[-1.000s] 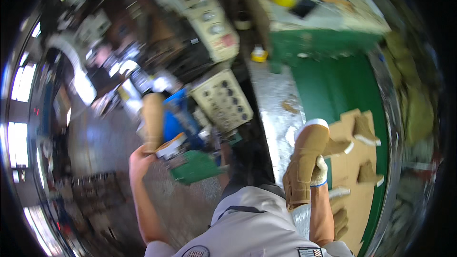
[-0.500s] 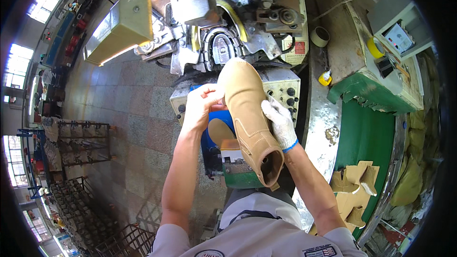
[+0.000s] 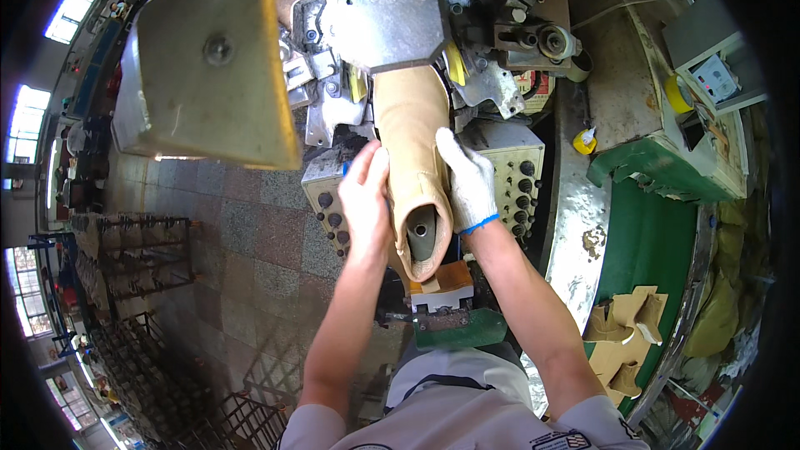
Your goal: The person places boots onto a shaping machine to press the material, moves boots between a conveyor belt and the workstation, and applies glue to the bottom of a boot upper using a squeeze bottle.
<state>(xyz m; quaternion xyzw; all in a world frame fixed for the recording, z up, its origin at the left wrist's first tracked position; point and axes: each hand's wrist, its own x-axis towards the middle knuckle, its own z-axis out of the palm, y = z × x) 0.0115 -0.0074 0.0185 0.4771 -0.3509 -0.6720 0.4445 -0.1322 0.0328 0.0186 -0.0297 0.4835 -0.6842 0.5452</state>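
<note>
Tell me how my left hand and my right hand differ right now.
Your left hand is bare, while your right hand wears a white glove. The left wrist has nothing around it; the right has the glove's blue edge. The left hand is on the left side of the tan boot, the right hand on its right side. Both touch the boot.

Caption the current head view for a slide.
Bare left hand and gloved right hand hold a tan boot, its toe hidden under a metal machine block.
</note>
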